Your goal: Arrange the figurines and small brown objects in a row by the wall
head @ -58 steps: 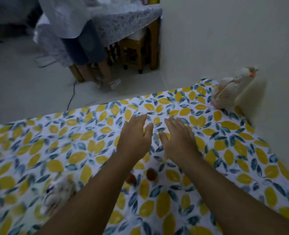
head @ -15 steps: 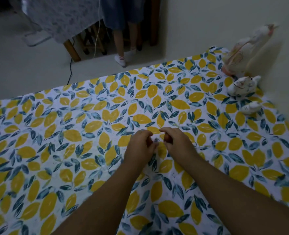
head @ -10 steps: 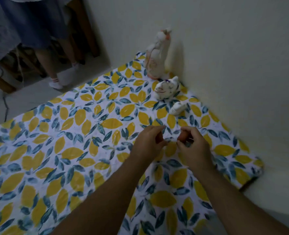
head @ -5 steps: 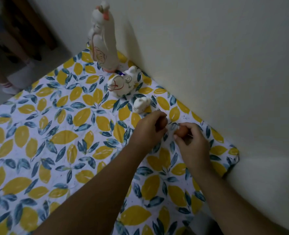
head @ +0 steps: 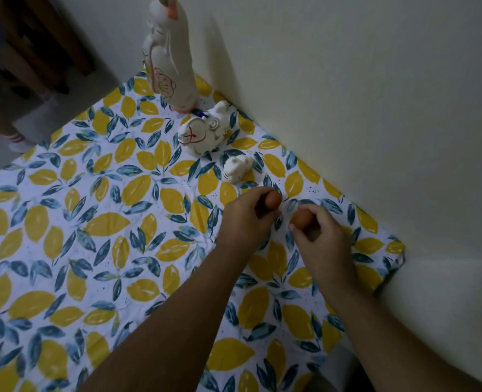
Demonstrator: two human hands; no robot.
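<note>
Three white ceramic figurines stand in a line along the wall: a tall one (head: 169,56) farthest away, a mid-sized animal (head: 203,132) in front of it, and a small animal (head: 236,168) nearest me. My left hand (head: 247,219) pinches a small brown object (head: 273,199) at its fingertips, just below the small animal. My right hand (head: 320,236) holds a second small brown object (head: 301,217) close beside the first, a little nearer the wall side.
A cloth with yellow and blue leaves (head: 92,236) covers the surface and ends at the pale wall (head: 375,108) on the right. Its near right corner (head: 395,250) hangs at the edge. A person's legs and a socked foot (head: 19,140) stand at far left beside dark wooden furniture (head: 50,38).
My view has swung right toward the wall. Both hands have carried the brown objects from the cloth's middle to just below the small figurine.
</note>
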